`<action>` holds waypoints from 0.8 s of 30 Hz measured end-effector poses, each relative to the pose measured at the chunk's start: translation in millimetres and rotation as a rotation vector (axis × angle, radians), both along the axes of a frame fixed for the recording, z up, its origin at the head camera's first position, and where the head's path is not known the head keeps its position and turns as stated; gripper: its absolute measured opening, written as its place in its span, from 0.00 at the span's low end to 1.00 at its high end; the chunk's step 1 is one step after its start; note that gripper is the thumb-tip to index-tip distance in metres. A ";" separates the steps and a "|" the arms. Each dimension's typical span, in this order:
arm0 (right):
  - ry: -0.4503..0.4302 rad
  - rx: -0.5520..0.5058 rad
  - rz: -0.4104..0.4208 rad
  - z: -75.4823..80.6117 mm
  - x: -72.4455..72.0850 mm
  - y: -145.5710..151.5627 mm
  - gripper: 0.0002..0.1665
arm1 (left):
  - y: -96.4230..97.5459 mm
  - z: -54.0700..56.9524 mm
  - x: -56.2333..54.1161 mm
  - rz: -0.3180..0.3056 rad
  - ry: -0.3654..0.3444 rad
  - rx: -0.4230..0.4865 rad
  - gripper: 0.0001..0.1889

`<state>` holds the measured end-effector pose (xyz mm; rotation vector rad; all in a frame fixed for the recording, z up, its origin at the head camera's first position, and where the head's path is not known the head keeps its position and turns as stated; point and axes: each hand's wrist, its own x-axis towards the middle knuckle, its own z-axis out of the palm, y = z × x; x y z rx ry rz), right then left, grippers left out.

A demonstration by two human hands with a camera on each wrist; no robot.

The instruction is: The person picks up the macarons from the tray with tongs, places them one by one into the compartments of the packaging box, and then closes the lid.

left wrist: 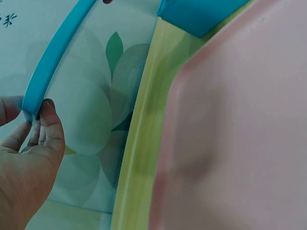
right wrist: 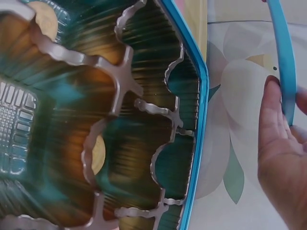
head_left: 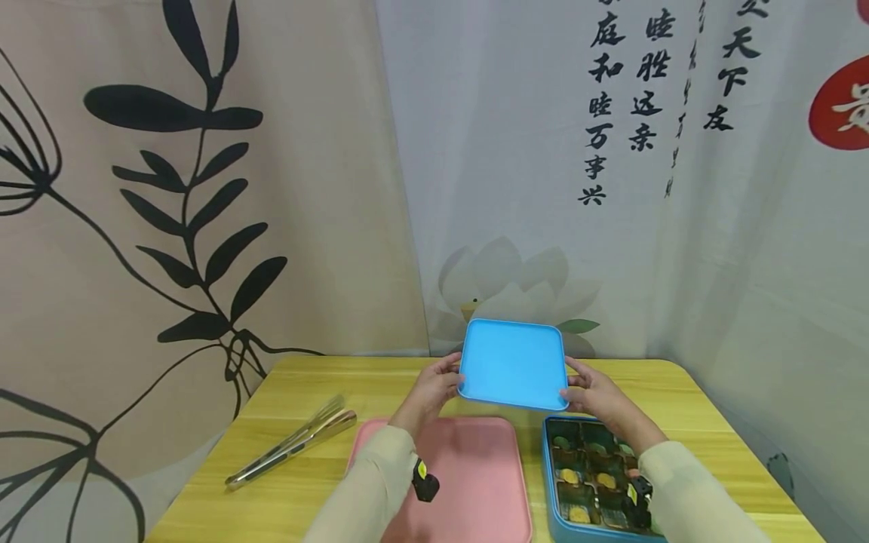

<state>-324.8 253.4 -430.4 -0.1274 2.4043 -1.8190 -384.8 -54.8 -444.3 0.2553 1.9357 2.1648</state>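
A shallow blue lid [head_left: 514,363] is held up over the back of the table, its flat face toward the head camera. My left hand [head_left: 436,386] pinches its left edge, thumb on one side and fingers on the other. On the opposite edge, my right hand [head_left: 597,392] grips the lid in the same way. Below the right hand stands a blue box [head_left: 551,486] with a dark plastic divider. Small round yellow and green pieces sit in its compartments; the right forearm covers part of it. The right wrist view shows a yellow piece [right wrist: 98,155] close up.
A pink tray [head_left: 468,460] lies in front of me, partly under the left sleeve. Metal tongs [head_left: 295,446] rest on the wooden table [head_left: 380,377] to its left. Behind the table hangs a printed curtain [head_left: 326,188] with plants and writing.
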 end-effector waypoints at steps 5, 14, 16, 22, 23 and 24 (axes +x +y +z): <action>0.004 -0.012 0.037 0.8 3.5 -0.6 0.46 | -3.7 4.4 -4.9 0.011 0.043 -0.053 0.27; -0.025 -0.008 0.040 0.5 10.8 -3.6 0.47 | -13.6 5.2 -10.3 0.001 0.072 -0.084 0.28; -0.028 -0.008 0.040 0.3 11.8 -2.7 0.46 | -14.0 4.1 -9.5 -0.011 0.065 -0.077 0.27; -0.020 -0.011 0.041 1.8 10.2 2.7 0.43 | -12.1 2.5 -6.0 -0.066 0.069 -0.062 0.27; -0.019 -0.011 0.034 2.7 9.7 3.3 0.43 | -11.8 2.4 -5.5 -0.073 0.070 -0.063 0.27; -0.018 -0.012 0.032 3.6 9.2 4.1 0.42 | -11.5 2.3 -4.9 -0.082 0.073 -0.063 0.28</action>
